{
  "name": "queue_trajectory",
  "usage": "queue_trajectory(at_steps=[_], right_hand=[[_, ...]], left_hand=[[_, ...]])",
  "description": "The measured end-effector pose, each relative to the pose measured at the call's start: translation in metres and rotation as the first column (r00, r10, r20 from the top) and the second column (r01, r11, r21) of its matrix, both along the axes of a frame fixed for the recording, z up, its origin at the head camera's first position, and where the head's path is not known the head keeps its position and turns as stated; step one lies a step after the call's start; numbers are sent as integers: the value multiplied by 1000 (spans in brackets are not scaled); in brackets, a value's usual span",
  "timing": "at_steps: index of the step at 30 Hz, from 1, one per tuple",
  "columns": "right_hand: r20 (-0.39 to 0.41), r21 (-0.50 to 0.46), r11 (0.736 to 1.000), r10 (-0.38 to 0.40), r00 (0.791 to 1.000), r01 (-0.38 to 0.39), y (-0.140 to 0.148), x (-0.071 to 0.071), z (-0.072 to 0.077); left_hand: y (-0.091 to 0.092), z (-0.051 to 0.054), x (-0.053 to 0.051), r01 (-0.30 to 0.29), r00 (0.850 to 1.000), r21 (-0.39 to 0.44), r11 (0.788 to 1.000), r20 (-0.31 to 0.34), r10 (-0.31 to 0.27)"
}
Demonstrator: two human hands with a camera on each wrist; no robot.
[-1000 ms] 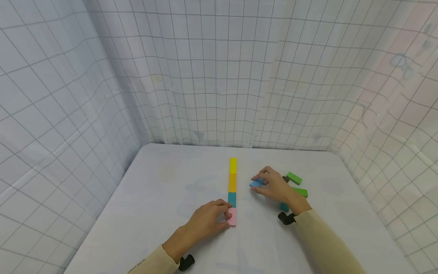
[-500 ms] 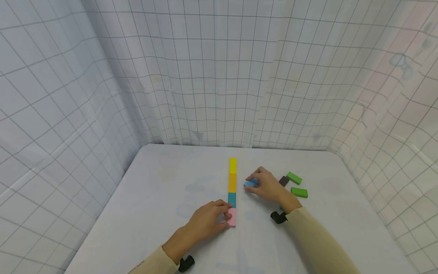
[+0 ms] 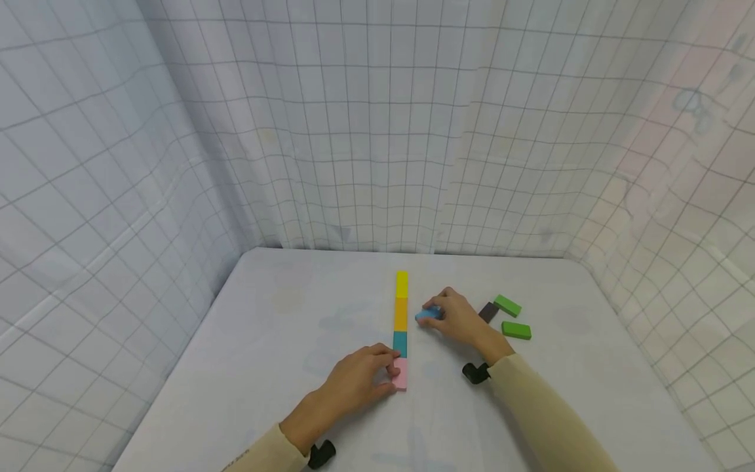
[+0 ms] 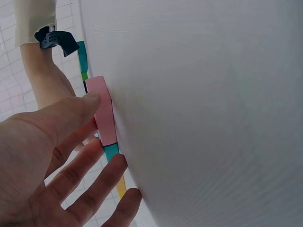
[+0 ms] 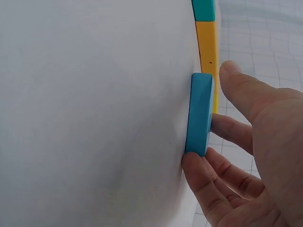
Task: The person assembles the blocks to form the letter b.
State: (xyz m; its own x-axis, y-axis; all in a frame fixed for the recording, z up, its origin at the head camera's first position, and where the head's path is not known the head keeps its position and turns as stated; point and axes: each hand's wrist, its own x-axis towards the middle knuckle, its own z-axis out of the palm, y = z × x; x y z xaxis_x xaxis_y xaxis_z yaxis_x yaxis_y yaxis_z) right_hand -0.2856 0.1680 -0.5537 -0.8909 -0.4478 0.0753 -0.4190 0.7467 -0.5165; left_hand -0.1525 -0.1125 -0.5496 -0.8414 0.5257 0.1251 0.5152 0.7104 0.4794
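A yellow block (image 3: 402,284), an orange block (image 3: 401,314), a teal block (image 3: 400,344) and a pink block (image 3: 400,375) lie end to end in one straight line. At the near end, my left hand (image 3: 354,380) holds the pink block, its thumb on it in the left wrist view (image 4: 103,113) and its other fingers spread along the row's left side. My right hand (image 3: 463,319) has its thumb and fingers around a light blue block (image 3: 427,314), just right of the orange one. In the right wrist view, fingertips touch one end of the blue block (image 5: 199,113), low over the table.
Two green blocks (image 3: 516,330) and a dark block (image 3: 488,312) lie right of my right hand, the dark one partly hidden by it. The white table (image 3: 283,314) is bounded by gridded white curtains (image 3: 377,144) at the back and both sides.
My right hand has moved left with the light blue block, close to the row, uncovering more of the dark block and the nearer green one. My left hand has stayed in place.
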Motion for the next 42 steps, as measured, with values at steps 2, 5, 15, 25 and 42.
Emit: queue_trajectory(at_steps=[2, 5, 15, 25, 42], right_hand=[[6, 4, 1000, 10, 1000, -10, 1, 0, 0], [6, 1, 999, 32, 999, -32, 2, 0, 1], [21, 5, 999, 52, 998, -52, -1, -4, 0], [36, 29, 999, 20, 999, -21, -9, -2, 2], [55, 2, 1000, -1, 998, 1, -14, -2, 0]], left_hand=[[0, 0, 1, 3, 1000, 4, 1000, -9, -3], [0, 0, 2, 9, 1000, 10, 1000, -17, -9], [0, 2, 1, -2, 1000, -4, 1000, -5, 1], [0, 1, -1, -1, 1000, -16, 1000, -12, 0], [0, -1, 0, 2, 1000, -3, 1000, -11, -2]])
